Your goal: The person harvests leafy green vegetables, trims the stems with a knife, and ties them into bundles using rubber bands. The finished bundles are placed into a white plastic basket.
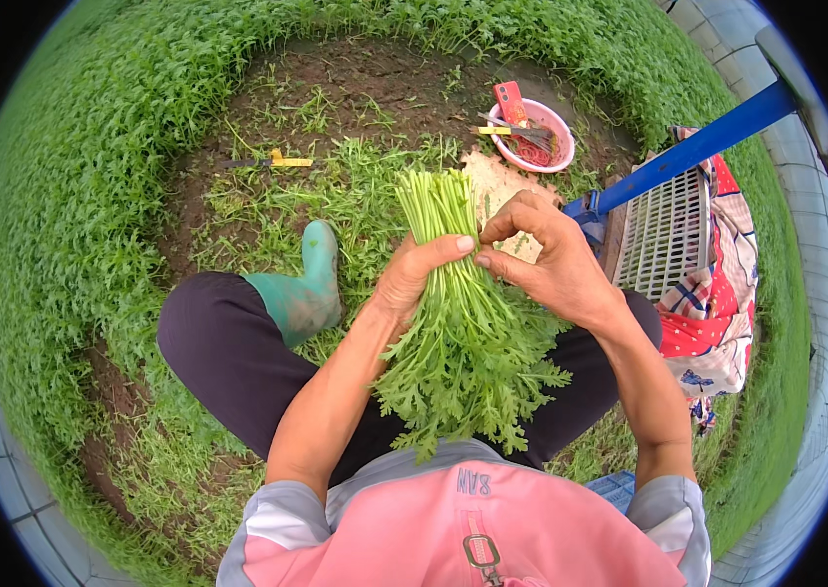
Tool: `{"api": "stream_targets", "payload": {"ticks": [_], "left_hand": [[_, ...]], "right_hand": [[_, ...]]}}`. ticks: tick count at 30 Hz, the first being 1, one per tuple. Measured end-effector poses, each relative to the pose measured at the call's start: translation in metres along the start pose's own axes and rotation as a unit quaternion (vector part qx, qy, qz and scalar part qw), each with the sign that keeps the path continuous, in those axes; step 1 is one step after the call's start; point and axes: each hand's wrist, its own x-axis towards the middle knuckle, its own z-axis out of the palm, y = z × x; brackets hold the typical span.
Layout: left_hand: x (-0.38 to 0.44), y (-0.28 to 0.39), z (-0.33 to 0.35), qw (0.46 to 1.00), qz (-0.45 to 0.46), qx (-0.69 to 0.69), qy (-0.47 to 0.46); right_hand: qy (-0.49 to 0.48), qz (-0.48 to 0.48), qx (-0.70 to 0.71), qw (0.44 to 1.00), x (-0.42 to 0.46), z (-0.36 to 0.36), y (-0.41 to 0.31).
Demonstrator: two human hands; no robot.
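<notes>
A thick bunch of leafy greens (469,345) with cut pale stems pointing away from me lies over my lap. My left hand (421,268) is closed around the stems, its thumb across the top. Bent fingers and thumb of my right hand (535,253) meet at the right side of the stems, beside my left thumb; whether something thin is between them I cannot tell. A pink plastic bowl (566,150) beyond the hands holds red rubber bands (531,152), a yellow-handled tool (494,130) and a phone in a red case (510,103).
A yellow-handled knife (289,161) lies on the ground, left of the bowl. At the right stand a blue metal post (700,143) and a pale slatted plastic crate (659,235) with patterned cloth (725,293). Growing greens (106,147) surround the soil; my green boot (318,279) rests among leaf scraps.
</notes>
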Motion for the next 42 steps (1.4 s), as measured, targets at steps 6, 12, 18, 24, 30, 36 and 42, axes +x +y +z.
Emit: {"api": "stream_targets", "payload": {"ticks": [6, 12, 18, 24, 30, 36, 42], "left_hand": [[0.001, -0.002, 0.003, 0.999, 0.017, 0.045, 0.023], [0.003, -0.006, -0.003, 0.999, -0.002, 0.03, -0.03], [0.005, -0.006, -0.002, 0.998, -0.001, 0.051, -0.034], [0.002, -0.008, -0.001, 0.998, -0.013, 0.034, -0.048], [0.003, -0.004, 0.0, 0.997, -0.025, 0.061, -0.038], [0.007, -0.01, 0.005, 0.988, 0.005, 0.153, 0.02], [0.007, -0.014, 0.005, 0.972, 0.003, 0.228, 0.063]], "right_hand": [[-0.009, 0.121, 0.067, 0.99, -0.001, 0.002, -0.004], [0.13, 0.103, -0.102, 0.981, 0.006, -0.02, 0.021], [0.097, -0.053, -0.043, 0.993, 0.01, -0.005, 0.002], [0.074, -0.127, -0.108, 0.983, 0.012, 0.005, 0.011], [0.193, -0.089, -0.352, 0.912, 0.019, -0.026, 0.046], [0.129, -0.096, -0.205, 0.965, 0.015, -0.011, -0.005], [0.051, -0.122, -0.239, 0.962, 0.016, -0.008, 0.007]]}}
